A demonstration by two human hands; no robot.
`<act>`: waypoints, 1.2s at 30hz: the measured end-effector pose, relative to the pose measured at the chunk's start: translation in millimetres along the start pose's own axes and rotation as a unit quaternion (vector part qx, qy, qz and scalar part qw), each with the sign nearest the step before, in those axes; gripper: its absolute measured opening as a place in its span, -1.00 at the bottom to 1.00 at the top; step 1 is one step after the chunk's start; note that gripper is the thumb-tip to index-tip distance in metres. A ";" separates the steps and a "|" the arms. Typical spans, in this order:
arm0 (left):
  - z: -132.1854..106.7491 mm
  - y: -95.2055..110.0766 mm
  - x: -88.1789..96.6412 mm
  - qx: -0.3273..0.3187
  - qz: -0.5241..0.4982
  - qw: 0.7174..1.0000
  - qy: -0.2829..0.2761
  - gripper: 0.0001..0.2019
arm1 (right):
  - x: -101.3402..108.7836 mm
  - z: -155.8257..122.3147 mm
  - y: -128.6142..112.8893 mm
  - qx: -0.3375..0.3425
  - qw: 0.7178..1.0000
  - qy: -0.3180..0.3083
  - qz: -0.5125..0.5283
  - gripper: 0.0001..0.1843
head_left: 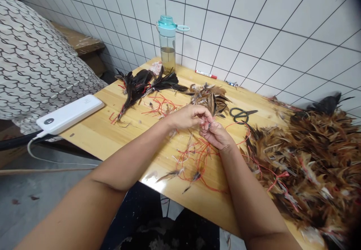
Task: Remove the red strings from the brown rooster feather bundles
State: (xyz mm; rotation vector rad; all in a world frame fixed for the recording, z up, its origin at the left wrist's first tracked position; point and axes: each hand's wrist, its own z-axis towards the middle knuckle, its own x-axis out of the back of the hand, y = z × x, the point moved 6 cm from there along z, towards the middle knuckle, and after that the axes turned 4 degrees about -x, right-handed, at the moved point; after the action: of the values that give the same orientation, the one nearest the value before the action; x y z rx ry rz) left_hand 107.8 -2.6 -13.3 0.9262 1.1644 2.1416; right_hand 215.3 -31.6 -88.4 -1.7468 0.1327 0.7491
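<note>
Over the middle of the table, my left hand point(191, 116) and my right hand point(217, 135) meet at the fingertips. Both are closed in a pinch around something small and dark that I cannot make out. Just behind them lies a bundle of brown feathers point(210, 96), partly hidden by my fingers. Tangled red strings point(194, 156) spread on the tabletop below my hands, with a few loose feathers point(173, 174) among them. A pair of black scissors point(242, 114) lies to the right of my right hand.
A big heap of brown feathers point(316, 159) covers the table's right side. Black feathers point(141, 84) lie at the back left, near a water bottle point(167, 50). A red-and-white marker point(205, 74) is by the tiled wall. A white power bank point(72, 112) with a cable sits at the left edge.
</note>
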 end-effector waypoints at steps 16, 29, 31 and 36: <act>-2.2 -11.1 -4.3 0.056 -0.074 0.995 0.023 -0.82 | -1.8 0.8 1.2 0.008 1.000 -0.008 -0.020 -0.63; -2.7 0.6 5.0 0.025 0.089 0.983 0.158 -0.86 | 2.8 3.0 0.6 0.004 0.999 0.047 0.010 -0.69; -2.2 -1.7 4.6 0.046 0.077 0.985 0.146 -0.90 | 2.7 3.6 1.0 0.002 0.999 0.051 0.009 -0.74; -0.7 -10.0 3.3 0.076 -0.019 0.989 0.124 -0.94 | 0.1 4.5 2.3 -0.005 0.999 0.043 0.022 -0.75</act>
State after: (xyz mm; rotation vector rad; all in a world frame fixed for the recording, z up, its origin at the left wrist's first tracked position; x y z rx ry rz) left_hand 106.4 4.3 -21.2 0.7074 1.4708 2.2067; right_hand 212.4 -28.3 -90.9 -1.7911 0.2279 0.7074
